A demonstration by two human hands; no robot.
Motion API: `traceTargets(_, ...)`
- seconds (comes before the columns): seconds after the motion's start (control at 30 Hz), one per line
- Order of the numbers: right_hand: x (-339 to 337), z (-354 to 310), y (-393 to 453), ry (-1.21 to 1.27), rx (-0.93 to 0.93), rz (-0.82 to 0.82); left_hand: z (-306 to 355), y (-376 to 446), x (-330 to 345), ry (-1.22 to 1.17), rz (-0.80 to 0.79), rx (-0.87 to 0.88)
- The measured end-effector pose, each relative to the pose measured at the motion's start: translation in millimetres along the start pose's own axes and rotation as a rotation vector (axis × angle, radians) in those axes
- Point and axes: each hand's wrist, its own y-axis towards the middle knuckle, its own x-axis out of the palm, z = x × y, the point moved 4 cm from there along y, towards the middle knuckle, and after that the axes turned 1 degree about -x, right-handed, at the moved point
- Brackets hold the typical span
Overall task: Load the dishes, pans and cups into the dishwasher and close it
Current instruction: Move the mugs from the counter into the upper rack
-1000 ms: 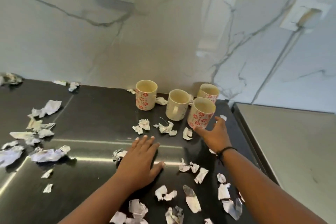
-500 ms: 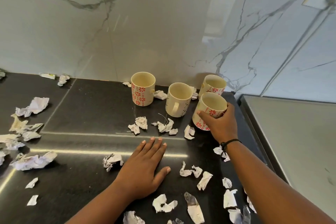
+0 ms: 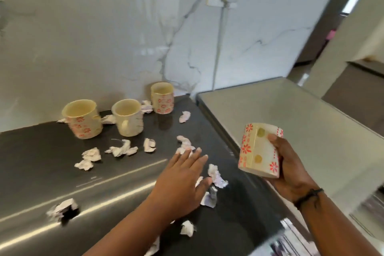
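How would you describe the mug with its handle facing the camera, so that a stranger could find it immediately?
Start at the black countertop below the marble wall; three mugs stand in a row near its back edge. Take the middle mug, between two mugs with red flowers. It alone looks plain cream from here and turns its handle towards the viewer.

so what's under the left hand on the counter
The left hand lies flat on the dark counter, paper scraps showing at its fingers. Anything under the palm is hidden.
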Motion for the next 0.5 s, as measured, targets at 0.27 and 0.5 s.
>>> traceTargets(0.27, -170, -11, -118, 0.058, 0.047, 0.297, 171, 50, 61, -0.062, -0.168, 0.428)
traceTargets(0.5, -314, 37, -183, 0.164, 0.175, 0.489, 269, 91, 138, 0.105, -0.260, 0.499)
